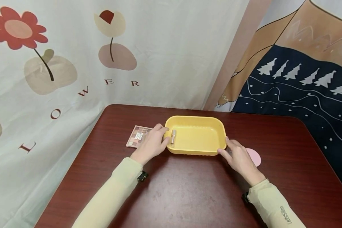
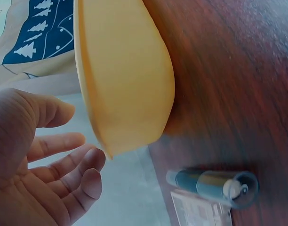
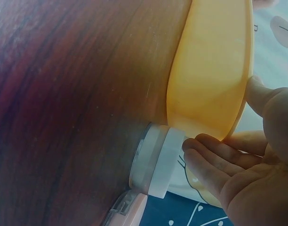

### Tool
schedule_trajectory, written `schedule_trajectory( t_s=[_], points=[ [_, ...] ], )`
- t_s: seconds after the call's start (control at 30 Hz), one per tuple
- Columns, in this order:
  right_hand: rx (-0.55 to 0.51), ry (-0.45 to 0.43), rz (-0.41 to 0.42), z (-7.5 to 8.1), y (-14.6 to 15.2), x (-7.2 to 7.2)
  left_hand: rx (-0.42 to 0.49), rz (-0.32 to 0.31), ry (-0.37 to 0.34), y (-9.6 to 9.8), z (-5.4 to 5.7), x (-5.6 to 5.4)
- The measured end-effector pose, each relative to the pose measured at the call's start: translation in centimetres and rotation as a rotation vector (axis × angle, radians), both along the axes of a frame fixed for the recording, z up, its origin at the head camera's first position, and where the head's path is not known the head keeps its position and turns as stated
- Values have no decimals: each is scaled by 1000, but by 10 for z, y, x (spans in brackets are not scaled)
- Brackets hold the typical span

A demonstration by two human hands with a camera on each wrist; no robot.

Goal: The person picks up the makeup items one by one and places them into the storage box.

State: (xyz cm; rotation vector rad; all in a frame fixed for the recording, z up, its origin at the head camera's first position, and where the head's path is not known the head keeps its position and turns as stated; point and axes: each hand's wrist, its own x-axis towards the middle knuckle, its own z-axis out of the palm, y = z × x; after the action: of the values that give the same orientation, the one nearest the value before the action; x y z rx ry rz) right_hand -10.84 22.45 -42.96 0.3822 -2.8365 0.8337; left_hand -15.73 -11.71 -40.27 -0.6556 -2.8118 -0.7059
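Observation:
A yellow plastic basin [image 1: 196, 154] stands on the table with a small slim cosmetic tube [image 1: 173, 137] at the left inside it. My left hand [image 1: 154, 141] is at the basin's left end, fingers loosely bent; the left wrist view shows the fingertips [image 2: 93, 183] close by the rim. At the right end, my right hand [image 1: 237, 155] holds the front corner, thumb at the rim and fingers against the outer wall. A white-lidded jar [image 3: 156, 160] stands by the right fingertips, mostly hidden by that hand in the head view.
An eyeshadow palette [image 1: 135, 136] lies left of the basin, partly under the left hand. Near it in the left wrist view is a clear-ended tube [image 2: 212, 186]. Beside the right hand is a pink round lid [image 1: 253, 156]. Printed curtains [image 1: 174, 63] hang behind the dark table [image 1: 188, 190].

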Motion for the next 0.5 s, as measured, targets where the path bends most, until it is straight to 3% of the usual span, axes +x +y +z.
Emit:
schedule_trajectory(
  t_s=[0.13,0.33,0.5],
  points=[
    [0,2,0,0,0,0,1,17,9,-7,1,2],
    [-5,7,-1,-1,1,-1,-43,96,-16,-21,-1,6],
    [-7,9,-4,-2,1,-1,-72,120,8,-31,-4,8]
  ],
)
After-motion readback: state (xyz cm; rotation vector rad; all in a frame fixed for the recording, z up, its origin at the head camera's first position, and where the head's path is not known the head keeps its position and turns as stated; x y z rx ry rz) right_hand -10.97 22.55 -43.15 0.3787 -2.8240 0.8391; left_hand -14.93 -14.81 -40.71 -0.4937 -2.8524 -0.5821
